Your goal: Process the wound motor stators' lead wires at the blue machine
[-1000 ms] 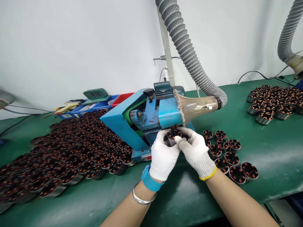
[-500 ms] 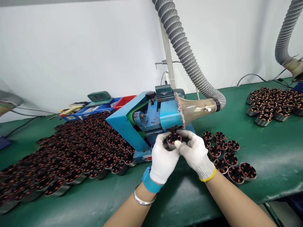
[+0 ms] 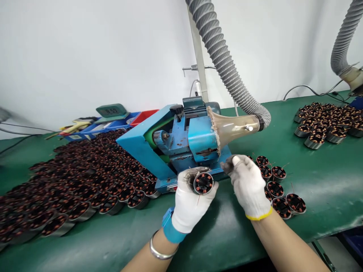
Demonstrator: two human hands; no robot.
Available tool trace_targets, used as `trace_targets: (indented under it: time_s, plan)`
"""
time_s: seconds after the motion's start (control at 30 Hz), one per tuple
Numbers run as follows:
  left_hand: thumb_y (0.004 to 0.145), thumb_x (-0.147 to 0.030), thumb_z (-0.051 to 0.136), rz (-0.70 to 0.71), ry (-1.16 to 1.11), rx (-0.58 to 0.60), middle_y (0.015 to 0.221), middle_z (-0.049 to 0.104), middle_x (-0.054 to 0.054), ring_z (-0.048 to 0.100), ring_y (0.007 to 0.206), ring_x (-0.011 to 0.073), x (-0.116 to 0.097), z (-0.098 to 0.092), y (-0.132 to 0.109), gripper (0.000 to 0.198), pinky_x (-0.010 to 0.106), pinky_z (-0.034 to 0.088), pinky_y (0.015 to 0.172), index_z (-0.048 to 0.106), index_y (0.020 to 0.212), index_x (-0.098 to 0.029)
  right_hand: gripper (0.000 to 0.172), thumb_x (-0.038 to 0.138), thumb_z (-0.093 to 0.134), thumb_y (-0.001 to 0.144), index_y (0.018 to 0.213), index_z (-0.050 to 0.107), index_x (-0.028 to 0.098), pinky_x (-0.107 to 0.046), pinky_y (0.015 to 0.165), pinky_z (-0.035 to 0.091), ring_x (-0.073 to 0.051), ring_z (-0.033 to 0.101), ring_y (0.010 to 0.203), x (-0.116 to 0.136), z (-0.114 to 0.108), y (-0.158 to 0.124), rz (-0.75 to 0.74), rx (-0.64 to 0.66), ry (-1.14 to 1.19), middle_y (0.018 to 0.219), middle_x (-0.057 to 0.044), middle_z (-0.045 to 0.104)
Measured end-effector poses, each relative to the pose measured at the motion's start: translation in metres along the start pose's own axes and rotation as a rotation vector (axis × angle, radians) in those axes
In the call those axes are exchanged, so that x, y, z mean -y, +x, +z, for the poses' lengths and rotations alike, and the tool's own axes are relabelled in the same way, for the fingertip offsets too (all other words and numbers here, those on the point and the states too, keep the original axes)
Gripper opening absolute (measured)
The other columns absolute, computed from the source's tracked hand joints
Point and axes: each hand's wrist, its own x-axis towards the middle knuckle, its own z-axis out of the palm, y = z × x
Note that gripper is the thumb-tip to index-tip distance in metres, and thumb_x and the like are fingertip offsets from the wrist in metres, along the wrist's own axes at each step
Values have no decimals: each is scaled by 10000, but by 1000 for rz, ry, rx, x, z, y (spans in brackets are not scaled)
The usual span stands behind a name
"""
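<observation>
My gloved left hand [image 3: 193, 202] is wrapped round a motor stator [image 3: 203, 183], a metal ring with black insulation and copper windings facing me. A thin wire hangs from its lower edge. To the right, apart from the stator, my gloved right hand [image 3: 248, 181] has its thumb pressed against dark-stained fingertips; whether anything small is between them is hidden. Just beyond both hands stands a blue belt-driven machine [image 3: 202, 138] with a slotted guard. Beside the right hand several stators [image 3: 281, 207] with wire ends sticking up stand in a group.
A large mass of stators [image 3: 104, 181] covers the left of the green table [image 3: 227, 234]. Blue and red bins [image 3: 144, 117] and a digital clock [image 3: 112, 110] stand behind it. A grey hose [image 3: 224, 56] joins the machine's clear funnel [image 3: 234, 126]. More stators [image 3: 334, 121] sit at the far right.
My left hand has drawn the stator down, away from the machine's guard, and tilted its face toward me. My right hand has let go of it and moved right.
</observation>
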Motion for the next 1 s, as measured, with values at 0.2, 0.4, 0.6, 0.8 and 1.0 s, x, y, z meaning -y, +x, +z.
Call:
trace_targets:
  time_s: [0.2,0.4,0.6,0.8,1.0]
  plan:
    - [705,-255,719,-151,-9,-12,1042,601,68,632,941,201,-6,2,1,489,381,517,868,451,1111,-202,319,395,694,727,950,622,180,-366,746,554,-204,651,776,-5,9,-6,75,115,-136,849,-56,666]
    - [700,-265,720,-252,-62,76,1076,655,71,632,1013,234,-9,2,10,451,401,496,932,540,1107,-194,528,274,737,635,1145,619,199,-405,974,479,-255,595,1081,-9,26,-21,-14,308,-426,1140,-84,632]
    - [664,-281,750,-274,2,24,955,707,76,666,901,246,-22,3,30,403,398,521,877,604,1024,-174,397,316,662,753,1129,630,192,-389,970,477,-243,610,1052,-10,32,-7,-52,260,-431,1108,-75,658]
    - [651,-265,754,-200,121,37,941,715,82,667,866,258,-27,4,37,377,390,533,823,633,998,-180,354,323,612,807,1127,641,176,-349,910,506,-226,627,995,-9,34,-6,-60,284,-347,1075,-66,677]
    - [659,-236,731,-182,156,33,994,713,102,671,915,272,-23,6,36,386,398,537,835,632,1027,-177,356,283,598,821,1158,625,172,-343,919,501,-227,625,1019,-16,30,-4,-106,272,-315,1103,-63,678]
